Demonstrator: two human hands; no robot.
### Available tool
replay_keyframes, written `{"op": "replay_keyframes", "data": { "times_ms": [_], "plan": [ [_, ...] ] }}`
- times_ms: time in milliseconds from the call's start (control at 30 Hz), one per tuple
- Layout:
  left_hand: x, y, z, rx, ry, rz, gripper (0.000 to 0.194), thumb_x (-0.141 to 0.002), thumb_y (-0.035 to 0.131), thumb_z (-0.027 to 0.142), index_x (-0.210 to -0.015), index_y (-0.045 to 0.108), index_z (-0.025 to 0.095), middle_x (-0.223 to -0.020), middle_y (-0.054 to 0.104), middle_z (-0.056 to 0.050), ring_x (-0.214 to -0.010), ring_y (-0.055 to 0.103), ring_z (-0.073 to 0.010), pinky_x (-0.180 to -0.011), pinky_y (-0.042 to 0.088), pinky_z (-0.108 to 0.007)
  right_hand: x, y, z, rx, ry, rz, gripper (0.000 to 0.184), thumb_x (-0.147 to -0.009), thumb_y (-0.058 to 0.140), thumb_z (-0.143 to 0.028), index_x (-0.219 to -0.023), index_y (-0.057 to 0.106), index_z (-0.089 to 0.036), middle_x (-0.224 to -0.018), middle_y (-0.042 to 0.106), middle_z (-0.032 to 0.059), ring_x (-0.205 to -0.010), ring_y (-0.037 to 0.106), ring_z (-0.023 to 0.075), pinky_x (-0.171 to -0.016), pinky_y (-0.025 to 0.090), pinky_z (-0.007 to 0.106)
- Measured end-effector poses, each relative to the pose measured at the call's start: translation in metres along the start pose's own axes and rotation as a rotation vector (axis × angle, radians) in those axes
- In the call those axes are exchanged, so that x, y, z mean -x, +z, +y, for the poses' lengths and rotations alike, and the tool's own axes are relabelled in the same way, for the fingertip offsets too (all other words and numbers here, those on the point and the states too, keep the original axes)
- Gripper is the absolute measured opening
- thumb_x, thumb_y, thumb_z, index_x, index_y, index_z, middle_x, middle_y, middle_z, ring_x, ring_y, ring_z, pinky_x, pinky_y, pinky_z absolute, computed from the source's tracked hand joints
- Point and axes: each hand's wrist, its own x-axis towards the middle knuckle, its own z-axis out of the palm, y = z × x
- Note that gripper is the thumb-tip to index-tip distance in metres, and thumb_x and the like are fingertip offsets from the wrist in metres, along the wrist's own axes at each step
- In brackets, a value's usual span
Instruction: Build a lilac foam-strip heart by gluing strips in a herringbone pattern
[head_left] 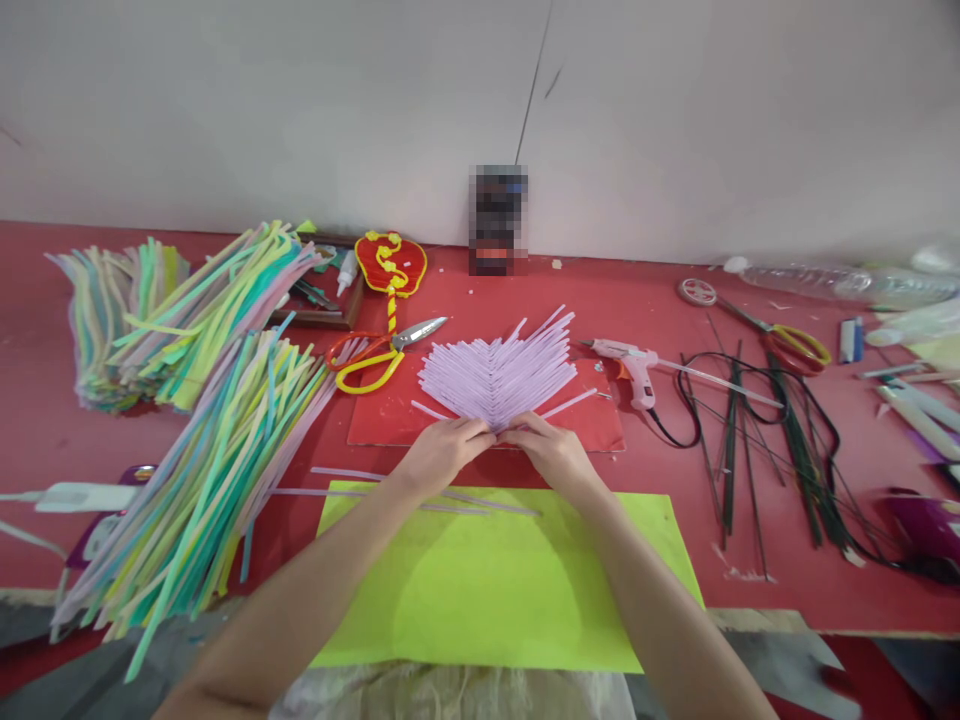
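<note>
Lilac fan (498, 374) lies straight beyond left hand (444, 450) and right hand (553, 452), long axis pointing away; both, equally near, pinch its closest tip.

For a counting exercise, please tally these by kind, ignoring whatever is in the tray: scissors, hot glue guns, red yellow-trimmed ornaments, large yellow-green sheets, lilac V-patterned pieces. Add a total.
Scissors: 2
Hot glue gun: 1
Red yellow-trimmed ornament: 1
Large yellow-green sheet: 1
Lilac V-patterned piece: 1
Total: 6
</note>
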Motion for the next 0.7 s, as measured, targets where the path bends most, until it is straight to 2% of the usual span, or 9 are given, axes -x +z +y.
{"op": "replay_keyframes", "data": {
  "times_ms": [133,367,700],
  "plan": [
    [0.000,0.000,-0.001,0.040,-0.029,0.026,0.024,-0.095,0.040,0.016,-0.110,0.059,0.018,-0.101,0.065,-0.003,-0.090,0.060,-0.0162,-0.078,0.046,-0.026,0.001,-0.001,0.001,0.033,0.043,-0.008,0.032,-0.090,0.042,-0.011,-0.097,0.069,-0.027,-0.096,0.065,0.0015,-0.072,0.063,0.0093,-0.057,0.046,0.018],
    [0.003,0.001,-0.008,0.106,-0.081,0.100,0.024,-0.093,0.040,0.011,-0.105,0.059,0.019,-0.100,0.064,-0.003,-0.093,0.060,-0.0161,-0.083,0.047,-0.028,0.001,0.001,0.003,-0.039,0.116,0.036,0.026,-0.092,0.046,-0.024,-0.100,0.070,-0.030,-0.096,0.065,0.0023,-0.078,0.064,0.0109,-0.065,0.052,0.018],
    [0.003,-0.002,-0.010,0.201,-0.098,0.100,0.024,-0.091,0.042,0.009,-0.104,0.060,0.018,-0.100,0.063,-0.004,-0.094,0.059,-0.0161,-0.086,0.048,-0.030,-0.001,0.002,-0.001,-0.104,0.119,0.074,0.025,-0.094,0.046,-0.026,-0.092,0.071,-0.027,-0.093,0.066,0.0021,-0.081,0.065,0.0115,-0.074,0.053,0.022]
  ]
}}
